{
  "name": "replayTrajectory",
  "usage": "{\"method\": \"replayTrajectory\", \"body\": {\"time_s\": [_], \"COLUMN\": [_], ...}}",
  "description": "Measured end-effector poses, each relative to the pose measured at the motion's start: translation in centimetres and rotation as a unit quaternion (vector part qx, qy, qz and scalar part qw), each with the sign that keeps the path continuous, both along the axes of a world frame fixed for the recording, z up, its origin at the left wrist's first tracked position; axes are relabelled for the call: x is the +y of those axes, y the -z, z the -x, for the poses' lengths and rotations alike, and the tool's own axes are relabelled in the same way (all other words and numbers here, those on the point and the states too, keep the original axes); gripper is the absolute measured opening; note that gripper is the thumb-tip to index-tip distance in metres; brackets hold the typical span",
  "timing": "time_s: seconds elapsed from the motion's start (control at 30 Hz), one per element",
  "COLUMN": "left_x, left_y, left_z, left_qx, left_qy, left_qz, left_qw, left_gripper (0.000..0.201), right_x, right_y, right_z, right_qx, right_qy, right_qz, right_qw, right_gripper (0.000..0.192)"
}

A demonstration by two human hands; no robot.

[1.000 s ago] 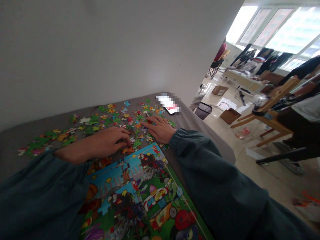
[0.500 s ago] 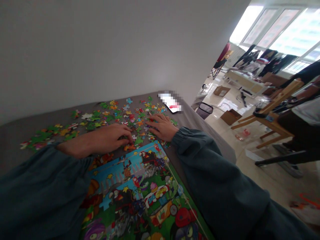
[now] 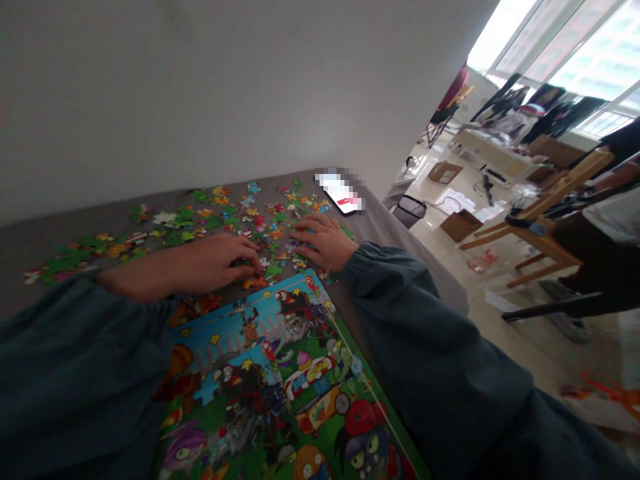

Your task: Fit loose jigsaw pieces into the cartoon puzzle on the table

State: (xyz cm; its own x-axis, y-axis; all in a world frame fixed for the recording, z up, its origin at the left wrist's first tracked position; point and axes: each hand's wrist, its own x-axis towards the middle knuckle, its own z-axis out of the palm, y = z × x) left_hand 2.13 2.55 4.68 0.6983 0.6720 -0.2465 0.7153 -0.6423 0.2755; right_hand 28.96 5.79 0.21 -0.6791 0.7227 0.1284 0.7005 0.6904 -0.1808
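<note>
Colourful jigsaw pieces (image 3: pixel 170 233) lie scattered over the grey cloth. My left hand (image 3: pixel 220 261) rests at their near edge, palm down, fingers loosely bent and a little apart, beside an orange piece (image 3: pixel 255 282). Nothing shows in its grip, though the underside is hidden. To the right, my right hand (image 3: pixel 327 243) lies over more pieces with its fingers spread, touching or just above them. Below both hands is the puzzle board (image 3: pixel 310 340), printed with cartoon characters and partly filled with pieces at its upper left. My left sleeve covers part of the board's left side.
A phone (image 3: pixel 340 193) with a lit screen lies at the cloth's far right corner. The white wall (image 3: pixel 225 93) rises behind the pieces. Off to the right are a wooden chair (image 3: pixel 545 207), cardboard boxes (image 3: pixel 461 225) on the floor and a seated person (image 3: pixel 600 233).
The view has tilted slightly, so the board and pieces sit a little higher in the picture. Both hands stay at nearly the same places among the pieces.
</note>
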Motion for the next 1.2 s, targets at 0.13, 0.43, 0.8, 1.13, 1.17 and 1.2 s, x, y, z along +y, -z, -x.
{"method": "replayTrajectory", "body": {"time_s": [0.13, 0.43, 0.8, 1.13, 1.17, 1.2], "left_x": [0.1, 0.1, -0.4, 0.2, 0.3, 0.4], "left_y": [0.2, 0.6, 0.3, 1.0, 1.1, 1.2], "left_z": [0.2, 0.2, 0.2, 0.8, 0.9, 0.9], "left_qx": [-0.002, 0.009, -0.013, -0.02, -0.021, -0.022], "left_qy": [0.006, -0.011, -0.023, -0.019, -0.015, -0.012], "left_qz": [0.004, 0.008, 0.008, -0.002, -0.003, -0.003], "left_qw": [1.0, 1.0, 1.0, 1.0, 1.0, 1.0], "left_gripper": [0.039, 0.041, 0.038, 0.036, 0.036, 0.036], "right_x": [-2.8, -13.0, -10.0, -7.1, -6.6, -6.2], "right_y": [-2.2, -3.3, -3.9, -4.7, -4.7, -4.6], "right_z": [0.9, 4.7, 3.2, -0.1, -0.4, -0.6], "right_qx": [0.04, -0.041, -0.113, -0.128, -0.132, -0.137], "right_qy": [-0.14, -0.34, -0.295, -0.253, -0.244, -0.232], "right_qz": [0.006, 0.015, 0.066, 0.034, 0.035, 0.036], "right_qw": [0.989, 0.939, 0.946, 0.958, 0.96, 0.962], "right_gripper": [0.042, 0.084, 0.075, 0.063, 0.064, 0.066]}}
